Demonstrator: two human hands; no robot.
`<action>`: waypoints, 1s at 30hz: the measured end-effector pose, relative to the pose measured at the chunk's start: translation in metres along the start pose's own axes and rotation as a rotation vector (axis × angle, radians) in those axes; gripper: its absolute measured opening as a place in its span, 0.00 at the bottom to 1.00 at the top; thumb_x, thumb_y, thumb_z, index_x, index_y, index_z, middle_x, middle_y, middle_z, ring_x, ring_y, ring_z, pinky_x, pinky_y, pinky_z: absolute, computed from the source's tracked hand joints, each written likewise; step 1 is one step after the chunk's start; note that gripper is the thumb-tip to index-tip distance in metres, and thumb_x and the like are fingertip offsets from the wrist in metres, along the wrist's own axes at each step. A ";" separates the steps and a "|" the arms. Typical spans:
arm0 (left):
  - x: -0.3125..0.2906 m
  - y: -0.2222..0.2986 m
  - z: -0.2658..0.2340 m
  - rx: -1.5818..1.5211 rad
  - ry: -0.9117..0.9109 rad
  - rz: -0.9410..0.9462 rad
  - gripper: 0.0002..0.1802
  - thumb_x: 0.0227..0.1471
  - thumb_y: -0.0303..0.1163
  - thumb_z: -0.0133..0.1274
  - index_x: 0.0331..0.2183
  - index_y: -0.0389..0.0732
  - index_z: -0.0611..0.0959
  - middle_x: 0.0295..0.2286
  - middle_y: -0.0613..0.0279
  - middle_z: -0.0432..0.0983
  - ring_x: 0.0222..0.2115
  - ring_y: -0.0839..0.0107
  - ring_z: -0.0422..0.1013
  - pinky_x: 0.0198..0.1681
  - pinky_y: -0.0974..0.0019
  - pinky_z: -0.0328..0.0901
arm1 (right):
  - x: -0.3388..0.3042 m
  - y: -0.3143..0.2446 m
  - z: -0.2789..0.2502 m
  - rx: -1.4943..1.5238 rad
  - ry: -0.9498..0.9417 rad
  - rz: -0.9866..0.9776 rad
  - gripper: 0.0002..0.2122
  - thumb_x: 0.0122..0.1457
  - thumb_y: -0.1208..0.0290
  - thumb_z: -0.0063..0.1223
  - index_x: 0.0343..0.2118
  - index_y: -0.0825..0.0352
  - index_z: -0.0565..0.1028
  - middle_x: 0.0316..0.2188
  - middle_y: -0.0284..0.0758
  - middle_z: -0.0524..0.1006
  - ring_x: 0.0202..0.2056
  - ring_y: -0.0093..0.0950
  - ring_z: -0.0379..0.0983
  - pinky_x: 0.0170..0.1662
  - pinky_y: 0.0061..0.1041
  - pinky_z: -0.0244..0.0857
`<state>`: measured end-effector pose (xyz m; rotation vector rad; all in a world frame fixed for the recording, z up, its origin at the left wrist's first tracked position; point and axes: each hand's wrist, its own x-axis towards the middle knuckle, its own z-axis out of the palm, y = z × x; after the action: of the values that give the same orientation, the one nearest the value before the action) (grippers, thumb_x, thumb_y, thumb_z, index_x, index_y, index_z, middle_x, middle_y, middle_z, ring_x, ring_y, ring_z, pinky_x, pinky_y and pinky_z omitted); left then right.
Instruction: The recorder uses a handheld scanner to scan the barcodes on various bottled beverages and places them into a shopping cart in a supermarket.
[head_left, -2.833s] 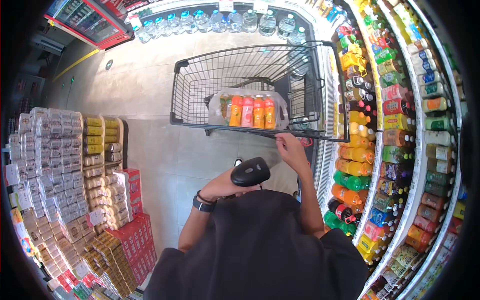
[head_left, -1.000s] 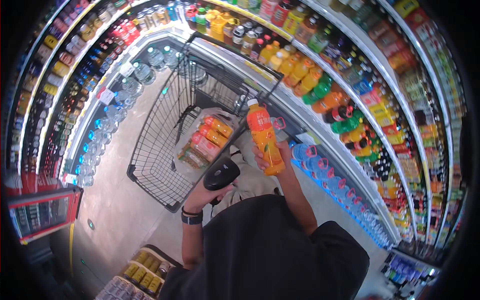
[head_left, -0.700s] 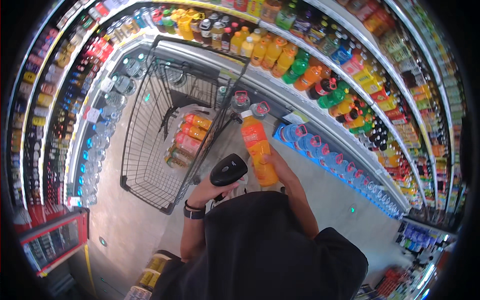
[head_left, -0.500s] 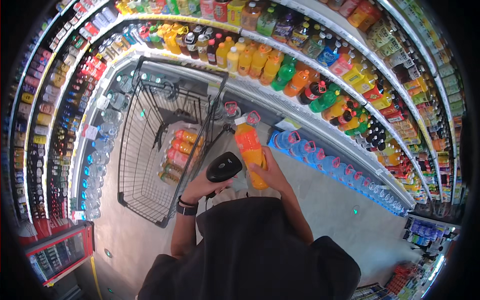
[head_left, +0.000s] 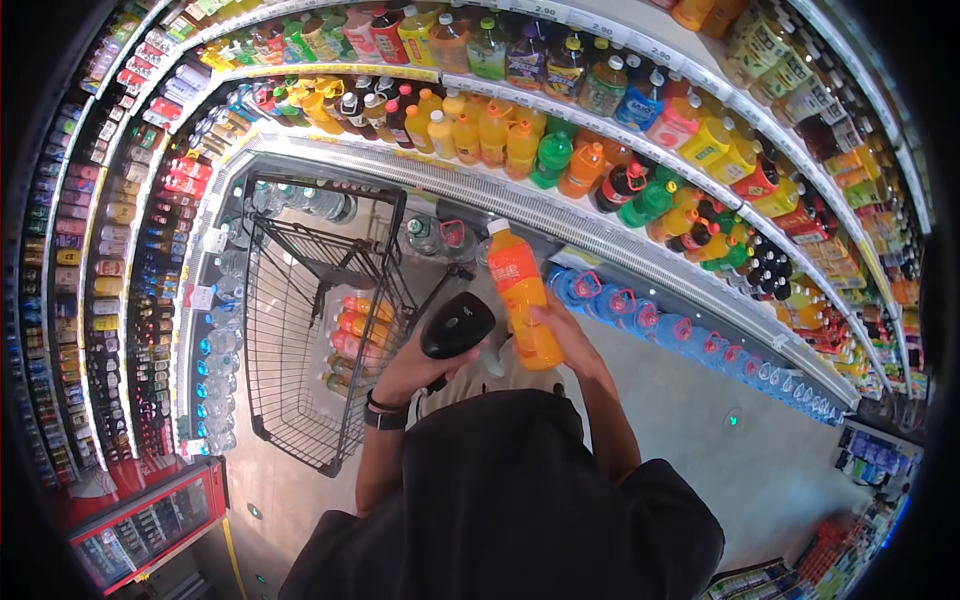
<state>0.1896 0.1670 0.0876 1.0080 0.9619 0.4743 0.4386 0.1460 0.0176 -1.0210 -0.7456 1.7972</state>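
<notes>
My left hand (head_left: 412, 372) is wrapped round the handle of a black handheld barcode scanner (head_left: 458, 325), its rounded head uppermost. In my right hand (head_left: 566, 338) is a large bottle of orange drink (head_left: 518, 290) with a white cap and an orange label. The bottle stands nearly upright with its top leaning slightly left, and my fingers close on its lower right side. The scanner head is just left of the bottle, apart from it. To my left is a wire shopping cart (head_left: 290, 395), with a pack of several orange and pink drink bottles (head_left: 362, 332) inside.
Curved shelves hold rows of drink bottles (head_left: 493, 130) ahead and to the left. Large blue-tinted water jugs (head_left: 640, 315) with red handles line the floor at right. Smaller water bottles (head_left: 217, 380) stand beyond the cart. A red-framed cooler (head_left: 150, 525) is at lower left.
The view has shifted. My right hand and the orange drink bottle have turned a little, so its label and side face differently. Both hands keep their hold.
</notes>
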 end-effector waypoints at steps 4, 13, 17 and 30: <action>0.013 0.015 -0.018 -0.068 0.024 -0.088 0.18 0.49 0.31 0.66 0.43 0.41 0.81 0.26 0.74 0.77 0.18 0.87 0.63 0.20 0.77 0.57 | 0.020 -0.003 -0.015 0.330 -0.209 0.207 0.27 0.59 0.51 0.49 0.53 0.69 0.65 0.34 0.44 0.76 0.28 0.37 0.77 0.32 0.32 0.73; 0.060 0.048 -0.078 0.036 -0.245 -0.058 0.17 0.49 0.29 0.65 0.42 0.39 0.80 0.25 0.72 0.76 0.16 0.87 0.62 0.19 0.77 0.56 | 0.053 0.005 0.025 0.566 -0.160 0.118 0.27 0.60 0.51 0.50 0.52 0.69 0.66 0.34 0.44 0.76 0.28 0.37 0.76 0.31 0.35 0.72; 0.087 0.035 -0.114 -0.203 -0.395 0.012 0.18 0.51 0.24 0.61 0.45 0.36 0.78 0.34 0.63 0.79 0.19 0.84 0.64 0.21 0.76 0.60 | 0.078 -0.003 0.042 0.582 -0.111 0.050 0.27 0.59 0.50 0.50 0.52 0.70 0.66 0.35 0.44 0.76 0.30 0.36 0.76 0.33 0.34 0.72; 0.120 0.051 -0.158 -0.222 -0.533 -0.033 0.16 0.53 0.23 0.59 0.45 0.34 0.79 0.28 0.68 0.76 0.20 0.83 0.64 0.24 0.75 0.61 | 0.118 -0.179 -0.029 -0.411 0.838 -0.727 0.25 0.58 0.70 0.59 0.57 0.66 0.62 0.44 0.35 0.75 0.45 0.25 0.72 0.49 0.27 0.67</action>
<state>0.1219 0.3563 0.0476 0.8530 0.4365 0.2549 0.5092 0.3278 0.1108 -1.3898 -0.7995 0.5119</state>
